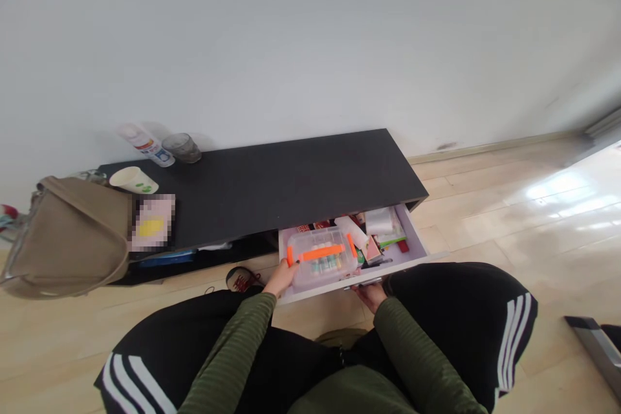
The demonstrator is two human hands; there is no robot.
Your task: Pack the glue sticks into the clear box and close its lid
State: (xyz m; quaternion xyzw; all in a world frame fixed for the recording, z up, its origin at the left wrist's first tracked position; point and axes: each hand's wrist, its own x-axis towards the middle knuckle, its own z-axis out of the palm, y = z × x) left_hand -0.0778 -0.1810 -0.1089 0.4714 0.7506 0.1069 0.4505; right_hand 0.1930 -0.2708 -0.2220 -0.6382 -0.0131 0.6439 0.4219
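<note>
The clip-lid storage box (323, 257) is pinched at eight o'clock by the left hand (282, 277), seemingly for steadiness; closure of the right hand (374, 296) cannot be told.

The pale wall (310, 45) is lit softly and evenly. White glare is thrown across the floor (466, 220) at the far right, where brightness is strongest. Faint shadows are cast behind the spray can (148, 144). A pinkish item (154, 217) is masked by coarse pixels. Small detail inside the drawer (411, 233) is slightly blurred; the edges are stretched.
</note>
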